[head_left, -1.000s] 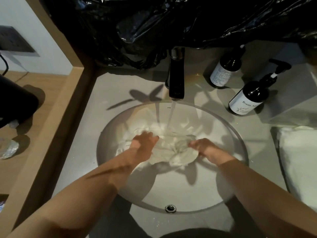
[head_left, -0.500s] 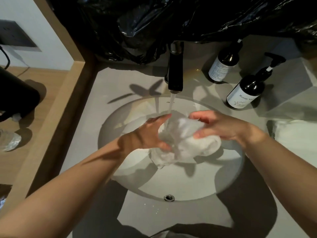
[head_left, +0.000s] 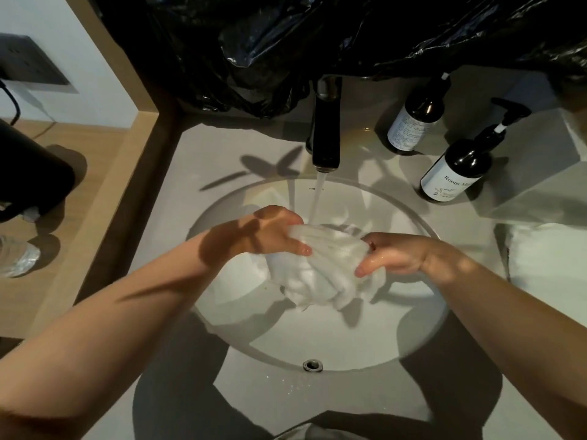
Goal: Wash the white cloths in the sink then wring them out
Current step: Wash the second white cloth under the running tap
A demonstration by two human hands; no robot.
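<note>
A wet white cloth (head_left: 327, 268) is bunched up above the round sink basin (head_left: 317, 341), just under the water stream from the black faucet (head_left: 326, 128). My left hand (head_left: 273, 233) grips the cloth's upper left side. My right hand (head_left: 394, 255) grips its right side, fingers pressed into the folds. The cloth's lower end hangs toward the basin. More white cloth (head_left: 549, 271) lies on the counter at the right.
Two dark bottles stand behind the sink to the right: a pump bottle (head_left: 457, 169) and a plain bottle (head_left: 416, 122). Black plastic sheeting (head_left: 286, 39) hangs over the back. A wooden ledge (head_left: 104, 198) borders the counter on the left.
A second ago both hands pressed the cloth down in the basin. They have lifted it under the running water and now hold it bunched between them.
</note>
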